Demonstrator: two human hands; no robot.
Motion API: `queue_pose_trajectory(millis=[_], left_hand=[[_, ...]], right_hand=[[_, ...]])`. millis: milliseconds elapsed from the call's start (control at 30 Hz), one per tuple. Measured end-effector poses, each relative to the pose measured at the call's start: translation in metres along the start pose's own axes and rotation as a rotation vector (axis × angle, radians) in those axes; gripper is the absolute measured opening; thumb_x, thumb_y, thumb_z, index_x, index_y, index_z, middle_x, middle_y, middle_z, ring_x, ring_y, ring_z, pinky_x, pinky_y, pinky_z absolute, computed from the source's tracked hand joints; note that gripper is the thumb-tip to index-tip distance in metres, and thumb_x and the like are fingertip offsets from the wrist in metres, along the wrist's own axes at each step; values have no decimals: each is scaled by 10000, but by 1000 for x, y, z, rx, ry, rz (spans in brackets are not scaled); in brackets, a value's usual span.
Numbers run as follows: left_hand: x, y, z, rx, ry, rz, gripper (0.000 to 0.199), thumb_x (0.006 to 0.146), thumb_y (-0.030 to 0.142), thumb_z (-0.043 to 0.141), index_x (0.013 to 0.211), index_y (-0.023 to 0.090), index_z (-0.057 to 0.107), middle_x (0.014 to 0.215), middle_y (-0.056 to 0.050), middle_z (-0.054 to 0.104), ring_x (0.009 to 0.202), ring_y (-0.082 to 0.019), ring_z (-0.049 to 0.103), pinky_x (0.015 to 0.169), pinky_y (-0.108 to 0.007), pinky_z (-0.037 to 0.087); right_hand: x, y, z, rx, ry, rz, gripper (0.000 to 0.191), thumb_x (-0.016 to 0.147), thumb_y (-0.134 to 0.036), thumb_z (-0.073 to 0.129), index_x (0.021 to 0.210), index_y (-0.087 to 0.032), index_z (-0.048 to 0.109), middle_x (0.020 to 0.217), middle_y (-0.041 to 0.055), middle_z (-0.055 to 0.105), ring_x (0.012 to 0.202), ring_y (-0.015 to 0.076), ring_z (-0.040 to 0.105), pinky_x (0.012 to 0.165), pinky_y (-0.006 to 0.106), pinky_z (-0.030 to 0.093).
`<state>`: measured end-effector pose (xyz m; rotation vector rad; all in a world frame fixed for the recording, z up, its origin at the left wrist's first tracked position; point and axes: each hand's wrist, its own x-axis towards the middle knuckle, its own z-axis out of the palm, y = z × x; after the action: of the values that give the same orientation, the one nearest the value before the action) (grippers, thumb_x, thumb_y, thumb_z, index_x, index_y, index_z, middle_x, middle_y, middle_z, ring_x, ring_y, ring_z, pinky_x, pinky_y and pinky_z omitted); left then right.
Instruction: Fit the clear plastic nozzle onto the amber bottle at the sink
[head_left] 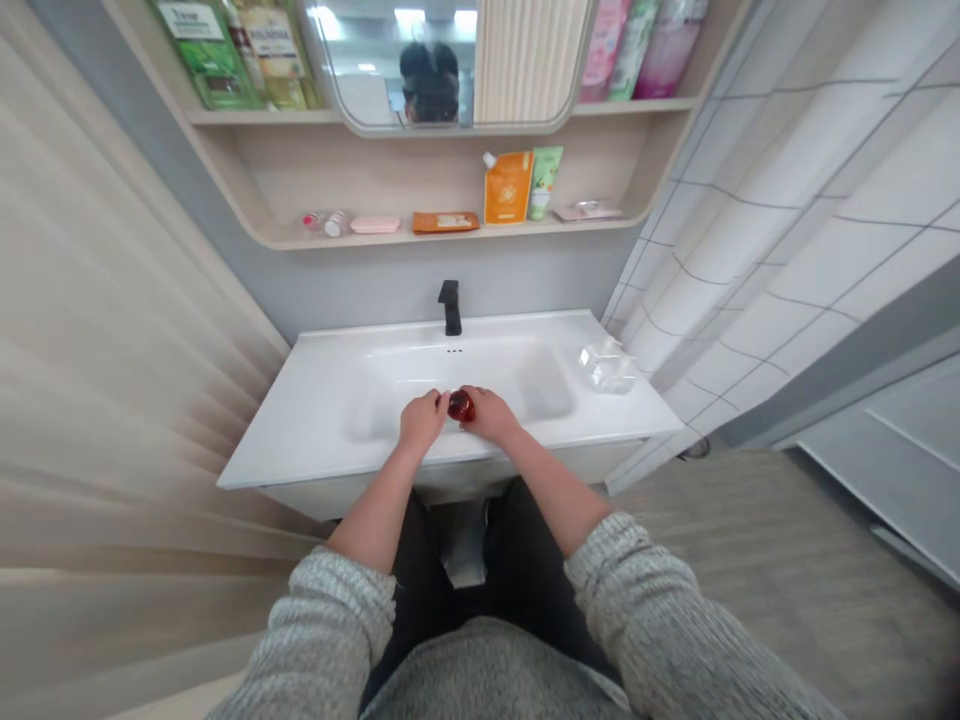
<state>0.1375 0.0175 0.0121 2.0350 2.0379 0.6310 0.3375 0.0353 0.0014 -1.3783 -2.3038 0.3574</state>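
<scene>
A small, shiny dark red bottle [462, 406] is held over the front part of the white sink basin [375, 405]. My right hand [490, 412] wraps round it from the right, its fingers partly hidden behind it. From the other side, my left hand [423, 416] is closed, with thumb and fingertips pinched at the bottle's left edge. Exactly what part those fingertips grip is too small to make out. Behind both hands stands the black faucet [451, 308].
Clear plastic containers [607, 365] sit on the counter's right end. Above, a wall shelf [360, 240] carries an orange pouch [508, 188], a green tube [544, 183], an orange packet [445, 222] and a pink bar-shaped item [376, 225]. A curtain [112, 330] hangs at left; a mirror [442, 120] is overhead.
</scene>
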Motion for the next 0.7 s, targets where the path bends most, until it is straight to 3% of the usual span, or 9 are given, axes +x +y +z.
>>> queue_pose_trajectory(millis=[200,400,567,700], left_hand=[[11,-17,4,-494,189,-142,300,1063,488,490,963,259,655,973,-56,793,969,-229,741,887,-334,535],[23,-41,7,-837,227,-381,161,842,389,610,912,244,604,862,-33,738,821,-200,722,772,-321,578],[41,-106,-31,-973,296,-408,348,713,340,741,1018,224,617,829,0,721,785,-193,741,779,-320,574],[60,-167,-67,-765,373,-398,293,705,290,785,963,200,682,816,-9,724,758,-206,705,776,-348,557]], right_hand=[[1,3,2,21,-11,17,768,758,-239,893,1471,-234,607,1354,120,762,1188,316,724,1045,411,548],[0,5,0,40,-13,14,805,764,-245,900,1505,-217,588,1383,137,753,1239,334,713,1062,425,555],[2,9,3,56,-28,32,823,768,-264,924,1516,-233,581,1401,133,739,1266,324,705,1098,430,547],[5,13,8,71,-39,49,840,757,-281,935,1518,-241,584,1386,126,742,1272,321,702,1112,439,547]])
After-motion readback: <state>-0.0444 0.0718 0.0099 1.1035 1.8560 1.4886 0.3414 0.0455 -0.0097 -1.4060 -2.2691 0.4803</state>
